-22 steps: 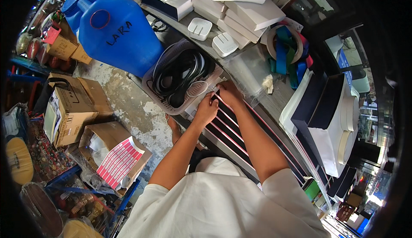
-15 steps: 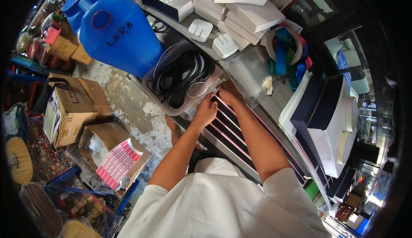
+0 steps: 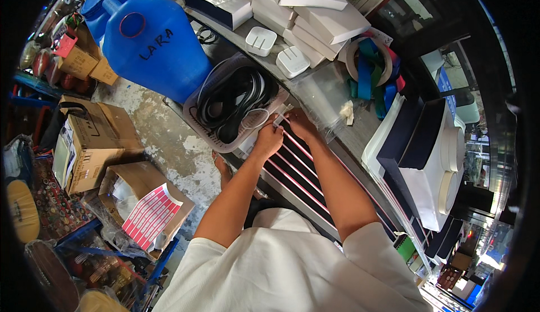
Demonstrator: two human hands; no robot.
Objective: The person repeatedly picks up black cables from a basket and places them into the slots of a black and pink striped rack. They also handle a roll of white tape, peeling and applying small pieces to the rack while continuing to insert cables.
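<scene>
My left hand (image 3: 269,140) is closed, its thumb and fingers pinched together at the far end of several long black strips with pink-and-white edges (image 3: 294,166). Just to its right, my right hand (image 3: 301,125) has its fingers curled down at the same end. A small whitish, partly clear piece (image 3: 280,115) shows between the fingertips; which hand grips it is hard to make out. The strips run along the bench toward me, passing under my forearms. Close beyond my left hand stands a pale plastic basket (image 3: 195,125) holding coiled black cables (image 3: 233,98).
Two white plug adapters (image 3: 292,62), stacked white boxes (image 3: 332,22) and clear plastic sleeves (image 3: 320,95) lie farther along the bench. Tape rolls with ribbons (image 3: 368,70) and large white-and-navy boxes (image 3: 422,160) are at right. A blue jerrycan (image 3: 157,42) and cardboard boxes (image 3: 104,143) stand left.
Both hands stay at the strips' far end, with small shifts of the fingers. The whitish piece between them shows more plainly. The whole view has slid slightly left.
</scene>
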